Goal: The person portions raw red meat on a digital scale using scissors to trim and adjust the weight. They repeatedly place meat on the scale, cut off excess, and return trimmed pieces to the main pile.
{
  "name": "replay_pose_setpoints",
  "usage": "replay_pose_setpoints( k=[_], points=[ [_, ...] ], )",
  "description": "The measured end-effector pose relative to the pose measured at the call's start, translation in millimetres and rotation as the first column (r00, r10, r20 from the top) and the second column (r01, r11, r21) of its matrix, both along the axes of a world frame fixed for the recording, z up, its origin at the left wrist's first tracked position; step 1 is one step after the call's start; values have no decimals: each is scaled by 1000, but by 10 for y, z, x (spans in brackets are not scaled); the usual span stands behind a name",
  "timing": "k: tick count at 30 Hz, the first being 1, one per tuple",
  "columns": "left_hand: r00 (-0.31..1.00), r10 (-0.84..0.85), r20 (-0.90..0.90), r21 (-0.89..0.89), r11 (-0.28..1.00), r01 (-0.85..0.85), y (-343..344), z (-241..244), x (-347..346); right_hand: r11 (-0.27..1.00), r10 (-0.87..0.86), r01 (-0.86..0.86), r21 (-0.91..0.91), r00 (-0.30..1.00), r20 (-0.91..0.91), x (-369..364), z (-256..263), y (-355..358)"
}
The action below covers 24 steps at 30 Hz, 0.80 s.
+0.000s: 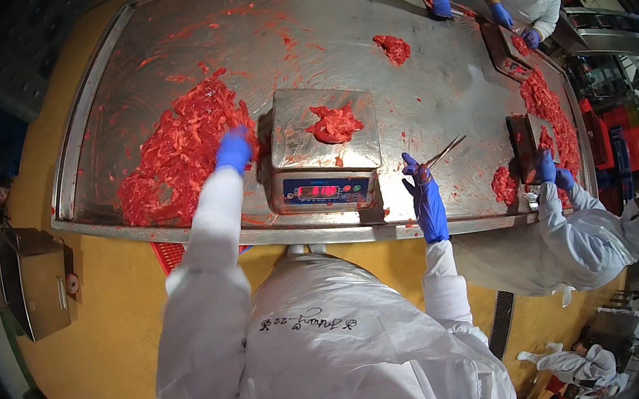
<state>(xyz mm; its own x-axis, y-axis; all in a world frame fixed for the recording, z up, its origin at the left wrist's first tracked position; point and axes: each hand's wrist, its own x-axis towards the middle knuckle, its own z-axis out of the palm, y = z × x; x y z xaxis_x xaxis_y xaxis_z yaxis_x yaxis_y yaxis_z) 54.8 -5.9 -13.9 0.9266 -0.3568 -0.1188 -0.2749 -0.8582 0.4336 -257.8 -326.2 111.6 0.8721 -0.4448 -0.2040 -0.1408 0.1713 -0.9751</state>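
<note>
My left hand (pixel 233 149), in a blue glove, is at the right edge of a large pile of raw red meat pieces (pixel 173 157). It is blurred, and its fingertips are hidden against the meat. Metal scissors (pixel 445 151) stick out from my right hand (pixel 427 199), also blue-gloved, their blades pointing up and to the right above the steel table (pixel 324 33). Between my hands stands a digital bench scale (pixel 283 144) with a lit red display. On its steel platform lies a clump of raw meat (pixel 336 124).
A smaller meat clump (pixel 393 49) lies behind the scale. Co-workers in white stand at the far and right sides, two beside other scales (pixel 506 51) and a long meat heap (pixel 548 108). A raised rim (pixel 312 234) borders the table. Under it shows a red crate (pixel 169 256).
</note>
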Motion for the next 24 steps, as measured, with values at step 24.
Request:
replay_pose_setpoints(
  k=[24],
  points=[
    [989, -114, 98, -408, 901, 144, -61, 1726, -144, 997, -56, 57, -43, 998, 34, 168, 321, -125]
  ],
)
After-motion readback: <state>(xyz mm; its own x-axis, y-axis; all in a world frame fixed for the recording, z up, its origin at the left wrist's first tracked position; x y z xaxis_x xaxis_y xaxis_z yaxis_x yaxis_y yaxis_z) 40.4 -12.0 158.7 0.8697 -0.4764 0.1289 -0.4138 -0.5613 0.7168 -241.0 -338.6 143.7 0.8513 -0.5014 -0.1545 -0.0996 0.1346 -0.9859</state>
